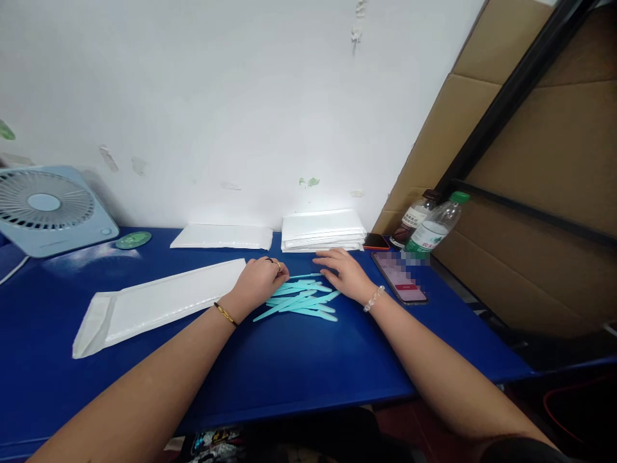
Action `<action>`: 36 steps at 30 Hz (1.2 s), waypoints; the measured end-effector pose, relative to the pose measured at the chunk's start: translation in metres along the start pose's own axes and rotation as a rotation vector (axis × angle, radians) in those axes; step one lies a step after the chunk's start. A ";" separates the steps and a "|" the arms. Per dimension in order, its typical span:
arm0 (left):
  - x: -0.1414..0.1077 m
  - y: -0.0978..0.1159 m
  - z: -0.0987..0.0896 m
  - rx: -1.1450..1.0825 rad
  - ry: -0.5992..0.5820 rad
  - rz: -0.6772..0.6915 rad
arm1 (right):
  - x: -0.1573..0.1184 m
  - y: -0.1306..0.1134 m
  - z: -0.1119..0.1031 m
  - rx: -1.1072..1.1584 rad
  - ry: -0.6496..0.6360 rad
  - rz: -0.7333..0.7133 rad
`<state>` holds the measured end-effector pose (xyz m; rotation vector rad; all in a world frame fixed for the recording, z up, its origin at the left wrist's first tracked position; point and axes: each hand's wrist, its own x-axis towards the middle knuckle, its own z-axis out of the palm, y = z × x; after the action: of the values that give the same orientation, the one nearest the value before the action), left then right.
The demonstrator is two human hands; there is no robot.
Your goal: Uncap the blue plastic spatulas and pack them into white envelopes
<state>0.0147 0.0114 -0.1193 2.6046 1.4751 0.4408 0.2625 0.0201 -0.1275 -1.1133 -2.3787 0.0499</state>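
Several thin turquoise sticks lie crossed in a loose pile on the blue table. My left hand is closed at the pile's upper left, its fingertips on one end of a turquoise stick. At the other end of that stick is my right hand, its fingers apart and nothing gripped in it. A long white padded envelope lies flat to the left, its upper end beside my left hand.
Against the wall lie a white envelope and a stack of white envelopes. A phone, another phone and two bottles are at the right. A fan and a green disc sit at the left.
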 end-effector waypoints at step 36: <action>-0.016 0.059 -0.054 0.029 0.352 0.115 | 0.004 -0.077 0.003 0.084 -0.039 0.252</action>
<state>0.0390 -0.0350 -0.0565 2.7503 1.4319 0.9394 0.2040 -0.0275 -0.1101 -1.3757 -2.2338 0.2585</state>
